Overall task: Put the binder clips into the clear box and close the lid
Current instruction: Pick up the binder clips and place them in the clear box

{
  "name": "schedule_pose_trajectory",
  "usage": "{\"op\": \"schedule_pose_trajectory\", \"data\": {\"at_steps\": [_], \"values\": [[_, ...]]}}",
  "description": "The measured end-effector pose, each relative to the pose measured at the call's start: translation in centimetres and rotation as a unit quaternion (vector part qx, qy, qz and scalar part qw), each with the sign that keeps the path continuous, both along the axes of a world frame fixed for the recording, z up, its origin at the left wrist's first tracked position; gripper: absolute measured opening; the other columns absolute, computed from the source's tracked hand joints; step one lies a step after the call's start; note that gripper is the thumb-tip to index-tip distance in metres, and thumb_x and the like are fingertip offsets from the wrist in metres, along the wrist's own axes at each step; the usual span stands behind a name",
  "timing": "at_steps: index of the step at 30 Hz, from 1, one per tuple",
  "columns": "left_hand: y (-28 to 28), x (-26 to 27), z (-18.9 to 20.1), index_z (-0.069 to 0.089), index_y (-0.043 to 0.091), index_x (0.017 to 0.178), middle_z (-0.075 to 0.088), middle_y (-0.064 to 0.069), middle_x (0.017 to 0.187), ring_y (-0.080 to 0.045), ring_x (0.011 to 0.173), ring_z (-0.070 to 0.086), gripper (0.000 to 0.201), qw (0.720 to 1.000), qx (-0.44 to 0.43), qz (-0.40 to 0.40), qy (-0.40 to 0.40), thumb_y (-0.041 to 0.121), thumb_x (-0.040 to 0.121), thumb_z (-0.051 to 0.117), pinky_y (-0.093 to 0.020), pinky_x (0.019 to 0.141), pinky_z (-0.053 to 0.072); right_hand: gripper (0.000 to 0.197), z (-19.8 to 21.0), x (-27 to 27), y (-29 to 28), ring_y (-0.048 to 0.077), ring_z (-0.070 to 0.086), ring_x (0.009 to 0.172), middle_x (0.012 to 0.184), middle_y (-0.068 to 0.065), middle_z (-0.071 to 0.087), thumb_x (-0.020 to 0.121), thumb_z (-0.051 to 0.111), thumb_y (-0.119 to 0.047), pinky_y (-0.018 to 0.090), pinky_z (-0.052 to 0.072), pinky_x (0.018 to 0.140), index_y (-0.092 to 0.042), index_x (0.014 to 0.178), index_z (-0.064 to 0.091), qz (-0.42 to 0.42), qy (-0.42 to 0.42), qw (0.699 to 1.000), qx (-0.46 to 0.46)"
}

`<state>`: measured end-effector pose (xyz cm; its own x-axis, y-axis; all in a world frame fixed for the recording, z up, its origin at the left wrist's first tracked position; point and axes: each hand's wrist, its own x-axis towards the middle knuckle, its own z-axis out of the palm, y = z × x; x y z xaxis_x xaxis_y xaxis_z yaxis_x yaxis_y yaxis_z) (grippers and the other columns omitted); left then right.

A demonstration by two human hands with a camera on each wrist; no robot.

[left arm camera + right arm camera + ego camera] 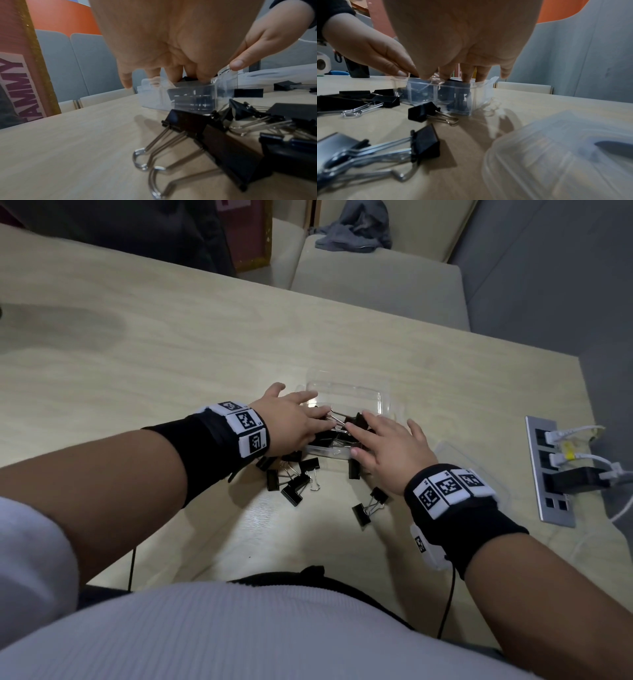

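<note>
Now both hands over the clear box (346, 395) at table (171, 354) centre, left hand (294, 419) and right hand (387, 450) with straight fingers pressing binder clips (342, 426) inside, loose clips (294, 481) at six o'clock of the box, lid (565, 155) at four o'clock.

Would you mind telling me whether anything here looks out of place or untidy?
Yes: black binder clips lie scattered on the table in front of the clear box, some overlapping, while others already sit inside it. The lid rests apart beside the right hand. Nothing looks damaged.
</note>
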<state>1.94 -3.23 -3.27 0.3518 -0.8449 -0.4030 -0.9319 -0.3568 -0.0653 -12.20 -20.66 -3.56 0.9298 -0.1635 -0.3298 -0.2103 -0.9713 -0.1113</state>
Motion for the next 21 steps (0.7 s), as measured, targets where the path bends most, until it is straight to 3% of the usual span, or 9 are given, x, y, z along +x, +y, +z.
{"op": "schedule_pose_trajectory", "data": {"at_steps": [5,8,10,12,14,17,19,21], "values": [[0.4,0.3,0.5,0.017,0.040,0.150,0.015,0.017,0.160,-0.016,0.150,0.005,0.052,0.999,-0.012,0.008,0.046,0.040,0.100,0.032,-0.056,0.116,0.013,0.056,0.2,-0.3,0.1,0.017,0.005,0.148,0.162,-0.007,0.004,0.096,0.029,-0.054,0.054,0.001,0.117,-0.042,0.148,0.013,0.003,0.027,1.000,0.006],[1.3,0.5,1.1,0.037,0.031,0.143,0.037,0.006,0.153,-0.022,0.142,0.029,0.049,0.986,-0.138,0.052,0.073,0.035,0.096,0.046,-0.049,0.108,0.029,0.054,0.9,-1.0,0.2,0.022,0.025,0.142,0.156,0.000,0.027,0.093,0.045,-0.043,0.046,0.017,0.115,-0.031,0.144,0.032,-0.035,-0.079,0.995,0.055],[2.1,0.7,1.3,0.050,0.025,0.129,0.051,-0.003,0.135,-0.027,0.123,0.046,0.039,0.968,-0.215,0.114,0.069,0.028,0.090,0.053,-0.046,0.097,0.039,0.038,1.5,-1.8,0.3,0.024,0.047,0.120,0.130,0.003,0.051,0.089,0.054,-0.033,0.040,0.036,0.101,-0.024,0.126,0.053,-0.039,-0.158,0.983,0.090],[2.9,1.1,1.4,0.055,0.020,0.114,0.057,-0.005,0.117,-0.028,0.106,0.052,0.029,0.955,-0.237,0.167,0.070,0.021,0.084,0.054,-0.042,0.087,0.046,0.024,1.9,-2.7,0.5,0.022,0.055,0.099,0.106,0.000,0.055,0.088,0.054,-0.034,0.033,0.045,0.082,-0.021,0.107,0.060,-0.010,-0.122,0.988,0.097],[3.9,1.3,1.4,0.056,0.019,0.103,0.060,-0.004,0.104,-0.025,0.092,0.055,0.020,0.956,-0.202,0.193,0.085,0.021,0.083,0.053,-0.037,0.077,0.048,0.029,1.8,-3.8,1.1,0.020,0.057,0.095,0.102,-0.003,0.054,0.086,0.054,-0.045,0.031,0.044,0.072,-0.023,0.104,0.058,0.006,-0.018,0.998,0.061],[5.2,1.0,1.1,0.059,0.023,0.101,0.062,-0.002,0.101,-0.022,0.088,0.058,0.019,0.970,-0.102,0.202,0.094,0.029,0.084,0.054,-0.035,0.073,0.051,0.059,0.7,-5.0,1.7,0.024,0.054,0.099,0.114,0.000,0.046,0.074,0.058,-0.066,0.037,0.050,0.076,-0.023,0.114,0.049,-0.032,0.070,0.997,0.002],[5.9,0.4,0.4,0.059,0.027,0.112,0.059,-0.001,0.108,-0.024,0.097,0.058,0.032,0.974,-0.064,0.197,0.091,0.033,0.081,0.057,-0.038,0.078,0.053,0.062,-0.2,-5.5,2.4,0.027,0.055,0.094,0.115,0.005,0.043,0.073,0.063,-0.063,0.039,0.052,0.076,-0.020,0.115,0.046,-0.059,0.091,0.994,0.003],[6.3,-0.3,-0.2,0.055,0.030,0.121,0.056,-0.002,0.113,-0.026,0.101,0.058,0.042,0.976,-0.051,0.187,0.096,0.035,0.080,0.059,-0.040,0.080,0.053,0.052,-0.8,-5.7,3.1,0.027,0.057,0.089,0.117,0.008,0.042,0.079,0.064,-0.050,0.037,0.052,0.075,-0.018,0.116,0.045,-0.075,0.074,0.994,0.032]]}}
